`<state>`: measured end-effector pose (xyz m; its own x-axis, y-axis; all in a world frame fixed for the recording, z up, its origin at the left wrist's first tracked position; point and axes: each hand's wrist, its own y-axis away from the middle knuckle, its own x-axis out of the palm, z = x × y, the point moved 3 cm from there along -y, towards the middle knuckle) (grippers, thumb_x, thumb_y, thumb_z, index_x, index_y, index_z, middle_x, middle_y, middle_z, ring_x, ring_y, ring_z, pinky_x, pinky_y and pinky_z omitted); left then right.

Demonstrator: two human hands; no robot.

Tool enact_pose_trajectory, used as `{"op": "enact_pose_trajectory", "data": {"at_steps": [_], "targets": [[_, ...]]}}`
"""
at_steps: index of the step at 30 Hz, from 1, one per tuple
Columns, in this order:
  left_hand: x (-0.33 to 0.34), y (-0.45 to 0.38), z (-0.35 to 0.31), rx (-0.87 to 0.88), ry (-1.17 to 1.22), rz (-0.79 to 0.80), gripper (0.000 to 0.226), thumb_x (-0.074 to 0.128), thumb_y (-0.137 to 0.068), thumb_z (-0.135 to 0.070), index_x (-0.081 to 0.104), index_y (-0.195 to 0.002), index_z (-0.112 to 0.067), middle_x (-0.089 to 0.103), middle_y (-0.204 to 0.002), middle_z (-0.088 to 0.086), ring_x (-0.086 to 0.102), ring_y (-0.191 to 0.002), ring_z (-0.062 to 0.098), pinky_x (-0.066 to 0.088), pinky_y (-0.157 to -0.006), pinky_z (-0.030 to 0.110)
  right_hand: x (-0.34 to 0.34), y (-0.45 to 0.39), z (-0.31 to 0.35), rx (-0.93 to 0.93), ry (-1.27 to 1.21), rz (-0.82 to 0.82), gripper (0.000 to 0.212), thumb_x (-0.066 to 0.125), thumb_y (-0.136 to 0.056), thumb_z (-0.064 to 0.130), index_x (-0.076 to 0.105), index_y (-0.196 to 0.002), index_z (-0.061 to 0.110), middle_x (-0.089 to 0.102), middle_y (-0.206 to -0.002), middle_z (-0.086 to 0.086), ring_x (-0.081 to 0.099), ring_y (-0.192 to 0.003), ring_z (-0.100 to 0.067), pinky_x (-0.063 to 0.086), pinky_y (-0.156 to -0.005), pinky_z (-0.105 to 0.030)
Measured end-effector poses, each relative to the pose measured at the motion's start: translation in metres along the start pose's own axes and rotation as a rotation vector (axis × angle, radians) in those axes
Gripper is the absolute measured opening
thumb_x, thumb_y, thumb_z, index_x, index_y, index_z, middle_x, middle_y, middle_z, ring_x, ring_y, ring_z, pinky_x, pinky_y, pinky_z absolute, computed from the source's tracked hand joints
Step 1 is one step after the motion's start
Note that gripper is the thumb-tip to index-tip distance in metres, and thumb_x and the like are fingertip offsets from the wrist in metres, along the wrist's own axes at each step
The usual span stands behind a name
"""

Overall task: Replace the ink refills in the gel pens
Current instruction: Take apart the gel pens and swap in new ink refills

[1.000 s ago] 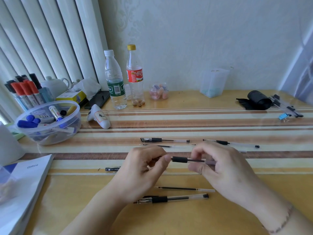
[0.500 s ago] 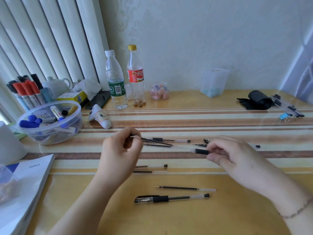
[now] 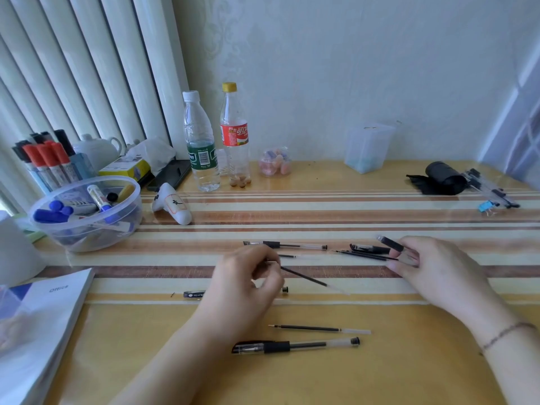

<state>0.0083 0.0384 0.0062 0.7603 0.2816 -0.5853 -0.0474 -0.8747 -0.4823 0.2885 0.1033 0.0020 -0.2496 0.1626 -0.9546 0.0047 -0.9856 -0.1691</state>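
My left hand (image 3: 245, 285) pinches the tip end of a thin black ink refill (image 3: 309, 279) that slants down to the right over the table. My right hand (image 3: 429, 267) holds a clear pen barrel (image 3: 393, 245) with a black grip, pointing up-left. A capped gel pen (image 3: 295, 344) and a loose refill (image 3: 318, 328) lie near the front. Another gel pen (image 3: 286, 245) lies behind my left hand. A pen cap (image 3: 368, 248) and a second loose refill (image 3: 362, 255) lie by my right hand.
A plastic bowl of markers (image 3: 87, 211) and a marker holder (image 3: 46, 165) stand at the left. Two bottles (image 3: 201, 147), a white bottle-shaped object (image 3: 172, 204) and a clear box (image 3: 366, 147) sit behind. A booklet (image 3: 38, 323) lies front left. More pens (image 3: 491, 190) lie far right.
The hands pulled apart: the refill came out of the barrel with my left hand, which then dropped lower. My right hand carried the barrel off to the right.
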Motion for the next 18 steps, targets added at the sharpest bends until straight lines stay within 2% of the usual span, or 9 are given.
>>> {"op": "enact_pose_trajectory", "data": {"at_steps": [5,10,14,18], "targets": [[0.018,0.002,-0.007,0.157,-0.137,0.159,0.009,0.055,-0.086,-0.026,0.064,-0.085,-0.025,0.050,-0.069,-0.015,0.049,-0.069,0.008,0.039,-0.064,0.018,0.001,-0.001,0.000,0.010,-0.020,0.047,0.018,0.065,-0.084,0.042,0.057,-0.070,0.035,0.056,-0.064,0.012,0.057,-0.059,-0.009,0.038,-0.045,-0.027],[0.022,0.003,-0.001,0.234,-0.259,0.265,0.017,0.052,-0.091,-0.038,0.067,-0.099,-0.034,0.057,-0.075,-0.015,0.050,-0.076,0.008,0.043,-0.075,0.027,0.002,-0.003,0.000,0.009,-0.019,0.080,0.014,0.062,-0.087,0.040,0.057,-0.074,0.035,0.054,-0.071,0.015,0.053,-0.064,-0.005,0.036,-0.048,-0.027],[0.019,0.004,0.000,0.246,-0.311,0.277,0.020,0.054,-0.090,-0.039,0.068,-0.103,-0.035,0.043,-0.073,-0.021,0.052,-0.077,0.010,0.046,-0.075,0.031,0.007,-0.003,-0.002,0.029,-0.026,0.068,0.014,0.062,-0.087,0.038,0.057,-0.075,0.034,0.054,-0.073,0.015,0.055,-0.067,-0.007,0.043,-0.052,-0.029],[0.013,0.003,0.002,0.234,-0.294,0.295,0.020,0.054,-0.091,-0.040,0.068,-0.105,-0.036,0.045,-0.073,-0.021,0.049,-0.077,0.007,0.040,-0.073,0.024,0.010,-0.004,-0.002,0.030,0.042,0.050,0.016,0.056,-0.092,0.033,0.056,-0.076,0.034,0.058,-0.085,0.018,0.060,-0.075,-0.014,0.051,-0.061,-0.033]]}}
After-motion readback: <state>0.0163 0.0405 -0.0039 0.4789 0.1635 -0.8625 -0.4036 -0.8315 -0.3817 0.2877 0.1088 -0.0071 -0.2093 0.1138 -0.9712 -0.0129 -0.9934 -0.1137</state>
